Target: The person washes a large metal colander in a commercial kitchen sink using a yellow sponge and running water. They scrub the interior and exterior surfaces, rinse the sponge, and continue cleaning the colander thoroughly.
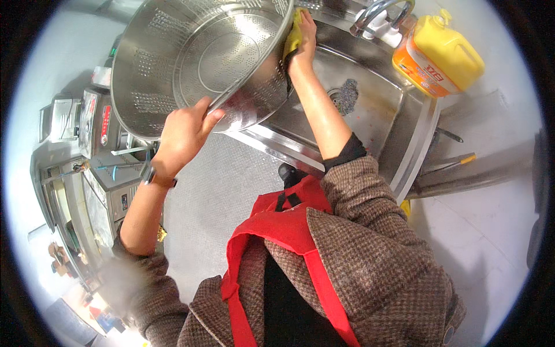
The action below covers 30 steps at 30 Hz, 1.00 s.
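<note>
A large perforated stainless steel colander basin is held tilted in the air, its wide mouth turned towards the left and its side near the sink. My left hand grips the near rim, thumb along the edge. A yellow cloth lies under my right hand, pressed to the outer wall of the colander on its right side. Beneath my right forearm is the stainless steel sink, with a dark steel-wool-like scrubber beside its drain.
A chrome faucet arches over the sink's far side. On the right corner stands a yellow jug with an orange label. Stainless kitchen equipment lines the left wall. Long-handled tools lean beyond the sink's right edge.
</note>
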Available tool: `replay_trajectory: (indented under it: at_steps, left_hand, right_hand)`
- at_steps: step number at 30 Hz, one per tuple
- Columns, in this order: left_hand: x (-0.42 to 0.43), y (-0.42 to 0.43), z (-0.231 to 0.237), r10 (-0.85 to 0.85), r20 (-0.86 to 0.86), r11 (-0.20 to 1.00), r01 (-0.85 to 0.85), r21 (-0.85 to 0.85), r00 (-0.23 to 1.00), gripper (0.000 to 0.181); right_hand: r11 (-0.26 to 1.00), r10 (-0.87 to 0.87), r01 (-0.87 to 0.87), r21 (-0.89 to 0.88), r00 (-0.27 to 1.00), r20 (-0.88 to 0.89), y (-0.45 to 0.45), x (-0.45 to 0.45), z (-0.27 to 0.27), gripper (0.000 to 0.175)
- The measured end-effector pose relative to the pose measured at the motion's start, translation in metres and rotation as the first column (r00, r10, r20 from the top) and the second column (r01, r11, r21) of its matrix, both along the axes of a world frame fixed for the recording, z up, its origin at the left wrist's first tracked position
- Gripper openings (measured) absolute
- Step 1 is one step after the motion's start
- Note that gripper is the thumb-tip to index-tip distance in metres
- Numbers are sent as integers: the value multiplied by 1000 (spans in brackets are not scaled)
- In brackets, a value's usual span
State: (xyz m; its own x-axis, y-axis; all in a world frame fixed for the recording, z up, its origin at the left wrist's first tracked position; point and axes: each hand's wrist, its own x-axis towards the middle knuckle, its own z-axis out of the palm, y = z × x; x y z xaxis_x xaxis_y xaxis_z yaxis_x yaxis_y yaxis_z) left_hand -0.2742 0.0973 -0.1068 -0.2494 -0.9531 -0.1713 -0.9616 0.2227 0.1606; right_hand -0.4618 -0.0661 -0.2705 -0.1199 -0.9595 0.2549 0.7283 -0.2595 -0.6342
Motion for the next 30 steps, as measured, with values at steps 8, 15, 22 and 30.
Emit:
replay_trajectory:
  at_steps: [8,15,22,30]
  left_hand:
    - [-51,-31,-12,11,-236,996,-32,-87,972,53]
    - [-54,-25,-10,15,-239,994,-40,-100,971,58]
    - [-56,-25,-12,62,-369,996,-79,-30,927,59]
    - [29,-9,-9,34,-624,959,-201,-199,780,32]
  right_hand:
    - [793,-590,206,-573,493,-640,176,130,-22,58]
    - [706,-442,708,22,465,-767,79,71,-112,57]
    - [713,-284,-201,672,793,539,70,80,-182,38]
    - [570,-213,35,821,971,106,89,-18,-186,40]
